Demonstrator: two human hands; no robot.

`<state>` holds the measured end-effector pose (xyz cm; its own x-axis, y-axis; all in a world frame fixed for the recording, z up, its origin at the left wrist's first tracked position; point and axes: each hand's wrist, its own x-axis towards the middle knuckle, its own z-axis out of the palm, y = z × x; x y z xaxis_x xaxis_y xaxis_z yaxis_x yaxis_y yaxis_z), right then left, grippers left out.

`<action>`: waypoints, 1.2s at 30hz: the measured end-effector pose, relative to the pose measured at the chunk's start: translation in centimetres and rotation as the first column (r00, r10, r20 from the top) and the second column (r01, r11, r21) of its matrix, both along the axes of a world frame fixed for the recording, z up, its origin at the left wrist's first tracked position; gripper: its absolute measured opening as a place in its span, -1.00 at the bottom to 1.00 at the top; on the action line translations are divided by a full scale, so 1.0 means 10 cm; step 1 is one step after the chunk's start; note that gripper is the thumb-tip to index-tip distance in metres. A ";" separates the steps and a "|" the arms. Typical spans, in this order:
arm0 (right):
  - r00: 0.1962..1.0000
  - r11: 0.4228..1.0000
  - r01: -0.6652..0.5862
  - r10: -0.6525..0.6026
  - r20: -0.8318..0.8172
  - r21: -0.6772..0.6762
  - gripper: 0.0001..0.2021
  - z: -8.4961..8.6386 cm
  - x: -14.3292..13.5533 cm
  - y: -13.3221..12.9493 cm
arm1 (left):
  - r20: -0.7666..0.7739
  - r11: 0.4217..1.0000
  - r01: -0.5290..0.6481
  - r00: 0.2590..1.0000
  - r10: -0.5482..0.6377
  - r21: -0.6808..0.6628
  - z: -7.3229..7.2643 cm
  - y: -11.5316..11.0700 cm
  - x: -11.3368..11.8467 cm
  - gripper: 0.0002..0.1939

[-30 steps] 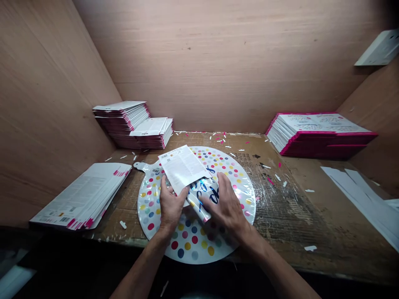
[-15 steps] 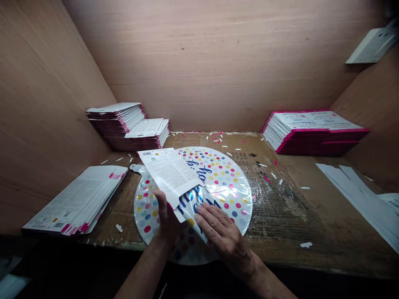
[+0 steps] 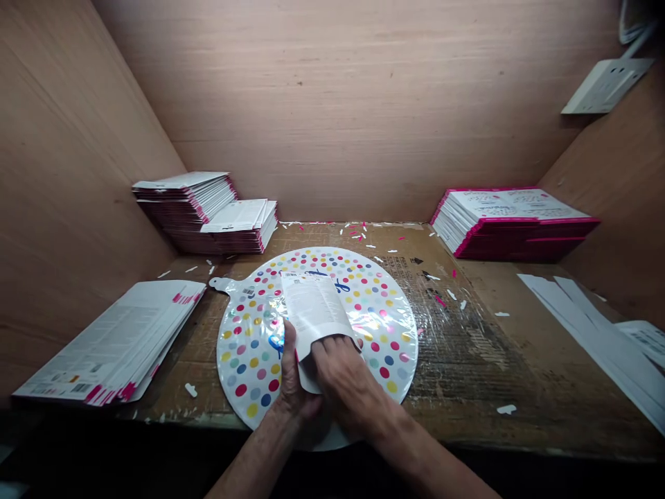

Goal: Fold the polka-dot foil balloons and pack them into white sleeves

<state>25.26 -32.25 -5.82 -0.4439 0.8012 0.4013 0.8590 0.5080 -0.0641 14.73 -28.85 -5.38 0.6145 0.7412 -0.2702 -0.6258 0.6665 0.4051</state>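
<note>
A printed white card envelope [image 3: 314, 305] with a barcode is held tilted above a round, polka-dotted foil balloon [image 3: 244, 353] lying flat. My left hand [image 3: 294, 378] grips the envelope's left edge, thumb on the near face. The fingers of my right hand [image 3: 343, 378] reach inside the envelope's open near end, so their tips are hidden. No folded balloon shows at the opening now. The flat balloon has blue lettering, partly covered by the envelope, and a tail [image 3: 221, 285] pointing left.
Printed envelopes [image 3: 114, 333] lie fanned at the left; taller envelope stacks [image 3: 208, 222] stand behind them. A pink-edged stack [image 3: 512, 222] is at back right, with white strips [image 3: 587, 339] at right. Paper scraps [image 3: 506, 409] dot the cardboard surface [image 3: 457, 388]. A socket [image 3: 605, 86] hangs on the right wall.
The folded foil balloon sticking out of the envelope has gone inside it. My right fingers have moved into the opening, and the envelope has turned more upright and nearer to me.
</note>
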 end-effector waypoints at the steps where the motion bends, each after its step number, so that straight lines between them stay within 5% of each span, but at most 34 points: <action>1: 1.000 0.998 -0.019 0.020 -0.015 0.055 -0.66 -0.05 0.04 -0.11 | -0.097 0.999 0.018 0.995 -0.014 0.040 0.02 0.04 -0.09 -0.15; 3: 0.997 0.982 -0.021 0.035 -0.069 0.189 -0.63 -0.20 0.15 -0.35 | -0.441 0.981 0.132 0.896 -0.055 0.145 0.05 0.13 -0.29 -0.24; 4: 0.997 0.975 0.000 0.018 -0.080 0.224 -0.63 -0.29 0.21 -0.47 | -0.660 0.953 0.232 0.750 -0.047 0.195 0.07 0.16 -0.38 -0.30; 6: 0.997 0.971 0.036 -0.018 -0.078 0.238 -0.65 -0.43 0.32 -0.67 | -0.953 0.865 0.425 0.249 0.170 0.266 0.11 0.22 -0.50 -0.41; 7: 0.997 0.974 0.046 -0.031 -0.071 0.222 -0.66 -0.47 0.36 -0.74 | -0.938 0.811 0.503 -0.006 0.348 0.298 0.11 0.24 -0.51 -0.44; 8: 0.997 0.977 0.043 -0.029 -0.071 0.209 -0.67 -0.48 0.40 -0.80 | -0.832 0.743 0.571 -0.174 0.527 0.350 0.11 0.26 -0.49 -0.48; 9: 0.996 0.978 0.039 -0.020 -0.089 0.207 -0.69 -0.47 0.43 -0.85 | -0.698 0.645 0.640 -0.229 0.679 0.417 0.08 0.27 -0.43 -0.54; 10: 0.993 0.977 0.037 -0.012 -0.121 0.209 -0.71 -0.44 0.46 -0.87 | -0.583 0.512 0.712 -0.176 0.793 0.481 0.05 0.27 -0.36 -0.61; 13: 0.974 0.971 0.073 -0.020 -0.225 0.228 -0.79 -0.28 0.57 -0.89 | -0.485 0.078 0.829 0.245 0.839 0.554 -0.12 0.23 -0.08 -0.65; 15: 0.968 0.967 0.127 -0.072 -0.239 0.222 -0.79 -0.21 0.66 -0.86 | -0.531 -0.056 0.837 0.395 0.749 0.544 -0.22 0.18 0.05 -0.62; 19: 0.982 0.985 0.115 -0.094 -0.163 0.129 -0.82 -0.21 0.78 -0.78 | -0.599 -0.081 0.839 0.448 0.663 0.538 -0.30 0.09 0.13 -0.60; 25: 0.999 0.997 0.039 -0.037 -0.040 0.059 -0.82 -0.27 0.81 -0.67 | -0.636 -0.047 0.850 0.428 0.641 0.525 -0.28 0.09 0.12 -0.55; 30: 0.993 1.000 0.009 -0.006 0.114 -0.019 -0.76 -0.19 0.75 -0.49 | -0.637 -0.074 0.862 0.426 0.642 0.502 -0.28 0.10 0.12 -0.56; 36: 0.993 0.981 -0.012 0.034 0.112 -0.196 -0.68 -0.10 1.03 -0.95 | -0.611 -0.125 0.846 0.468 0.639 0.518 -0.24 0.13 0.14 -0.57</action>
